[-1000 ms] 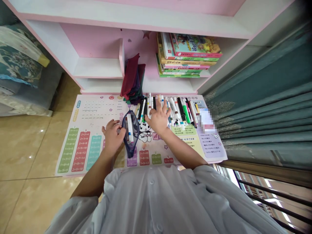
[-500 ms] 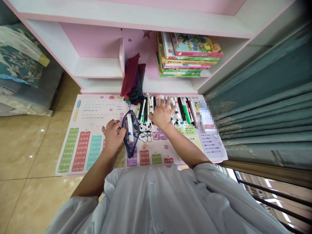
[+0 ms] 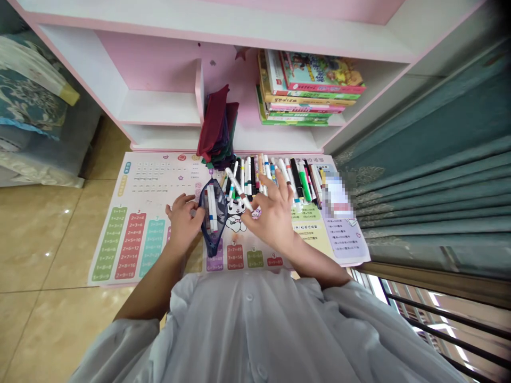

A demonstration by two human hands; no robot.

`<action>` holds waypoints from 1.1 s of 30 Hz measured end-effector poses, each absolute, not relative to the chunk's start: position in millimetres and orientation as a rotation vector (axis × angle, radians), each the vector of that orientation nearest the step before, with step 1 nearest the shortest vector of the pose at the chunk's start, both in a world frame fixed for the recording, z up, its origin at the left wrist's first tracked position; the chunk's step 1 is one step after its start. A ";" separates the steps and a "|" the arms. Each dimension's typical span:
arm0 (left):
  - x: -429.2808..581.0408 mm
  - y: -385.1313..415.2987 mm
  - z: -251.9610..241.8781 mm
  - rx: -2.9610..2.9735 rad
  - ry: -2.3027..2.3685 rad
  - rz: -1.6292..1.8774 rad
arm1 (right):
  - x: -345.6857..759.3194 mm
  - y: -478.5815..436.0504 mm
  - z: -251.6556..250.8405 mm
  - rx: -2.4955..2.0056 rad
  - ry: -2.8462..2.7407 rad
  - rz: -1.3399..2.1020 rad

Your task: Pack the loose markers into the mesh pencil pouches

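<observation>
My right hand (image 3: pixel 275 217) pinches a white marker (image 3: pixel 236 185) by one end between thumb and forefinger; the marker slants up and left, above the desk. Its other fingers are spread near a row of loose markers (image 3: pixel 295 178) in white, black, green and other colours. My left hand (image 3: pixel 184 221) grips the left edge of a dark blue zip pencil pouch (image 3: pixel 213 249) with thumb and fingers. The pouch gapes, and a few white markers (image 3: pixel 211 208) lie inside it.
A printed desk mat (image 3: pixel 143 199) covers the desk. Behind it, a pink and white shelf unit (image 3: pixel 159 138) holds stacked books (image 3: pixel 307 101). Red and dark pouches (image 3: pixel 215 125) are piled behind the markers. A blurred pale object (image 3: pixel 338 196) lies right. Curtains (image 3: pixel 431 175) hang beside the desk.
My right hand has come down and back from the row of markers, now with a white marker in its pinch. My left hand stays at the pouch.
</observation>
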State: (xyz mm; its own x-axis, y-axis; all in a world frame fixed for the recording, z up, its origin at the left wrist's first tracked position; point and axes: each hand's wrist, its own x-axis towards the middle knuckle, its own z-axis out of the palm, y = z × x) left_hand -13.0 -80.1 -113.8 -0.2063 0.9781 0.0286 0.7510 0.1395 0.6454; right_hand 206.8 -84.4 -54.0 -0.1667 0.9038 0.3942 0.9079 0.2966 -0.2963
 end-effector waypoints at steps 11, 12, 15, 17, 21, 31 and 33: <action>-16.3 -80.8 -113.2 1.700 2.030 0.727 | 160.3 -101.4 -77.8 -1.488 -2.364 0.252; -16.9 -80.5 -113.5 1.703 2.031 0.720 | 156.5 -100.5 -79.7 -1.493 -2.383 0.277; -18.5 -79.5 -113.5 1.712 2.041 0.688 | 147.1 -97.7 -83.9 -1.498 -2.434 0.333; -19.0 -79.4 -112.7 1.717 2.047 0.674 | 141.6 -96.2 -86.1 -1.494 -2.466 0.360; -19.2 -80.1 -111.4 1.723 2.046 0.661 | 132.0 -94.0 -89.8 -1.480 -2.522 0.401; -24.6 -77.9 -113.8 1.737 2.095 0.536 | 167.0 -61.5 -92.1 -1.222 -2.517 0.280; -25.9 -77.7 -113.4 1.738 2.104 0.503 | 179.9 -49.2 -95.1 -1.158 -2.575 0.216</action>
